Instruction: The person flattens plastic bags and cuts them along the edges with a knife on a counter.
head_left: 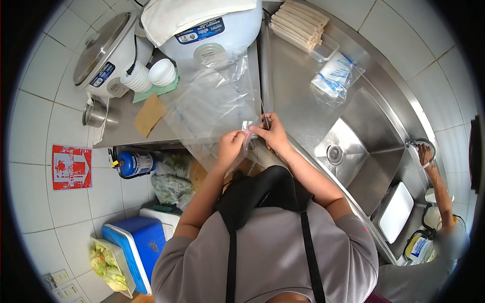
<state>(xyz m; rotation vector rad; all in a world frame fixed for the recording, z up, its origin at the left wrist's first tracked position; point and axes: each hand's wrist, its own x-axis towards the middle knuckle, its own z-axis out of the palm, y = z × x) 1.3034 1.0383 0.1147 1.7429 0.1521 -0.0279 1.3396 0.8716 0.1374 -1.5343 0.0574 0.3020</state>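
Observation:
Clear plastic bags (pixel 212 96) lie spread over the steel counter, and part of the film hangs past its front edge. At that edge my left hand (pixel 231 148) is closed, pinching gathered clear plastic between thumb and fingers. Close beside it, my right hand (pixel 273 134) is also closed on the same plastic, its fingertips nearly touching the left ones. A small shiny, slightly pinkish strip shows between the two hands; I cannot make out exactly what it is. A brown paper piece (pixel 150 115) lies left of the bags.
Behind stand a rice cooker (pixel 199 33), stacked white bowls (pixel 161 72) and a steel pot (pixel 94 113). To the right are a sink (pixel 371 151), rolled items (pixel 298 25) and a wrapped white pack (pixel 332 76). Another person's hand (pixel 425 154) is at the sink's far rim.

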